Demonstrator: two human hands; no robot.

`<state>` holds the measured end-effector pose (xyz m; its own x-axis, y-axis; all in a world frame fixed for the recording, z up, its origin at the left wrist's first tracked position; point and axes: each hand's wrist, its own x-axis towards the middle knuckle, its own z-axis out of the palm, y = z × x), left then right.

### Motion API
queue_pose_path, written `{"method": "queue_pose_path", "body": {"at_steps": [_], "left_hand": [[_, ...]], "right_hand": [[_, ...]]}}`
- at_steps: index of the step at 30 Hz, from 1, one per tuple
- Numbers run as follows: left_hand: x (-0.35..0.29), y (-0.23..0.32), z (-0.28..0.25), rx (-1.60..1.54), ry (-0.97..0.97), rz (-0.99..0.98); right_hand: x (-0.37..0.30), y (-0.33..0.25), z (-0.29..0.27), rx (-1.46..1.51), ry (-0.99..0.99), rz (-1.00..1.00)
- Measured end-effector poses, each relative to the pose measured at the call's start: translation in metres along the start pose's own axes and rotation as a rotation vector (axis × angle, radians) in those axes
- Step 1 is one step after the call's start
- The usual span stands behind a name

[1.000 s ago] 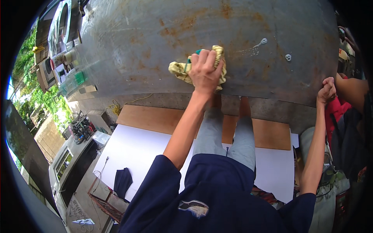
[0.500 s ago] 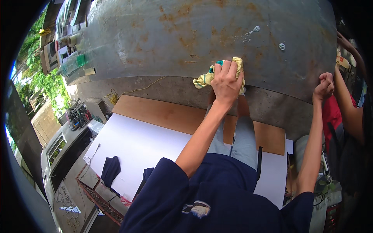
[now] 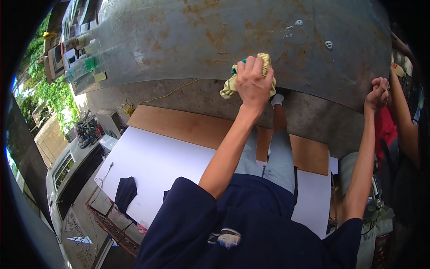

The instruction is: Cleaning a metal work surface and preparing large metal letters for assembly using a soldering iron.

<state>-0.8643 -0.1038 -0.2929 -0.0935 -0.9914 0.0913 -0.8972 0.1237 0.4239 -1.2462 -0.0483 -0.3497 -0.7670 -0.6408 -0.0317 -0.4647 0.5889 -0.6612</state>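
Note:
A wide grey metal sheet (image 3: 165, 56) with rusty patches spans the upper view. My left hand (image 3: 253, 87) is closed round a bunched yellow and green cloth (image 3: 229, 88), pressed near the sheet's front edge. Part of the cloth hangs out to the left of the fingers. Two small whitish foamy blobs, one (image 3: 298, 23) farther off and one (image 3: 328, 44) nearer, lie on the sheet to the right of the cloth. My right hand (image 3: 377, 94) makes a loose fist by the sheet's right edge, with nothing seen in it.
Another person's arm (image 3: 403, 110) is close beside my right hand. A green bottle (image 3: 84, 67) and other items stand at the sheet's left end. Below lie a brown board (image 3: 188, 124), a white board (image 3: 165, 150) and a yellow cord (image 3: 129, 109).
My left hand has slid left with the cloth along the sheet. My right hand stays a fist near the right edge. The whole view has shifted slightly.

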Motion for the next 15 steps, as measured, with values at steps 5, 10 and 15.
{"method": "queue_pose_path", "body": {"at_steps": [5,10,15], "left_hand": [[0.006,-0.038,-0.023,-0.003,-0.09,0.111],[0.038,-0.14,-0.065,0.097,0.071,-0.374],[0.029,-0.064,-0.03,0.114,0.101,-0.109]], "right_hand": [[0.002,0.001,0.005,0.297,-0.013,0.023],[0.001,-0.005,0.005,0.192,0.015,0.028],[-0.008,-0.015,0.001,0.061,-0.013,-0.013]]}}
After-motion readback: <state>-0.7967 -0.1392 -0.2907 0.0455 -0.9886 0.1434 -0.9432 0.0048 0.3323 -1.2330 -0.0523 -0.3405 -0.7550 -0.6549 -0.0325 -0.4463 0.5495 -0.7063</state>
